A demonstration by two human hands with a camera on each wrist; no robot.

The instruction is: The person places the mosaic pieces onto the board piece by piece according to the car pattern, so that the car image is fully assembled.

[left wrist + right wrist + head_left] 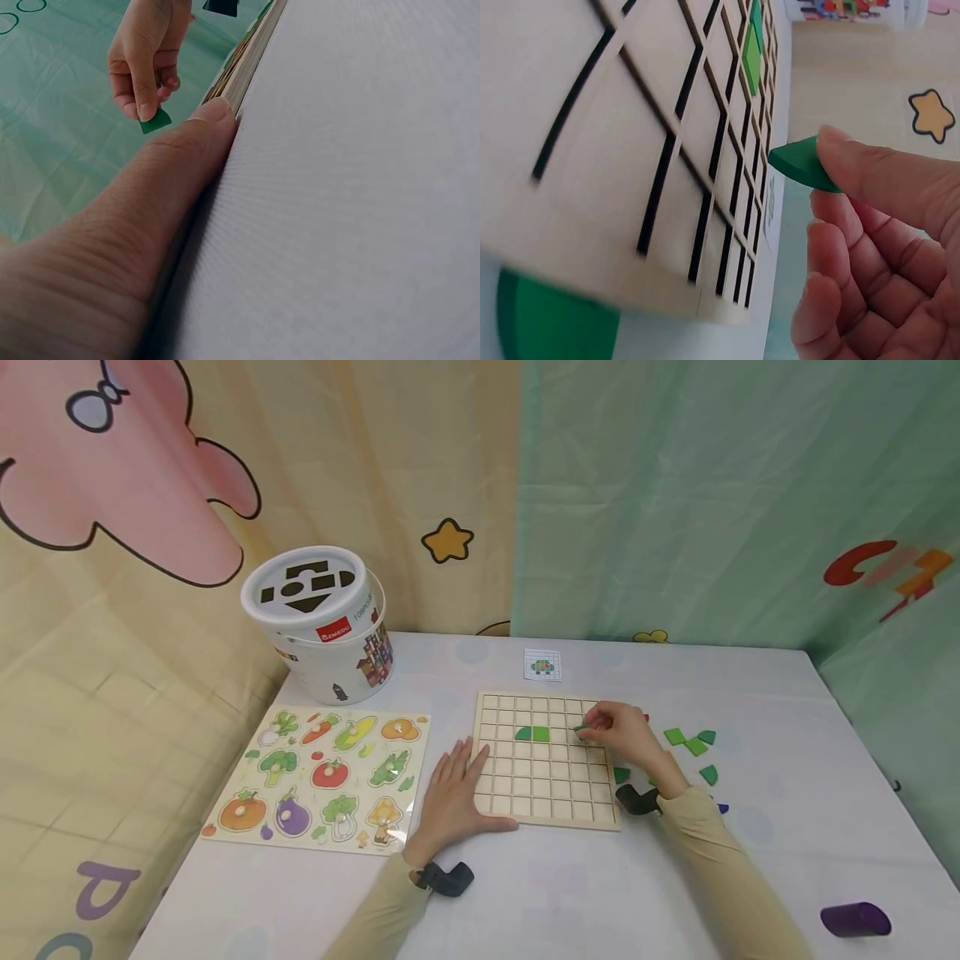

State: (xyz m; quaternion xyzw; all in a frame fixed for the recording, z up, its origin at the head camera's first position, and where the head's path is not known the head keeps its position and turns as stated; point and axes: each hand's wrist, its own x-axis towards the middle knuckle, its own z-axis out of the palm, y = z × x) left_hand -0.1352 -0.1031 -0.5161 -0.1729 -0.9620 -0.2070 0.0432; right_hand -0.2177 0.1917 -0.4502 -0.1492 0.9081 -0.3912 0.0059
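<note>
Green and flat with one curved edge, a small tile (799, 166) is pinched by the right hand (626, 737) above the wooden grid board (543, 785). The board's left edge is steadied by the left hand (453, 793), fingers spread flat on the bench (570, 893).

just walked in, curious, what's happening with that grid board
A person sits at a white table. The right hand has a pinch grip on a small green tile just above the wooden grid board. The left hand rests flat on the board's left edge. Two green tiles already sit in the grid; loose green pieces lie to the right.
</note>
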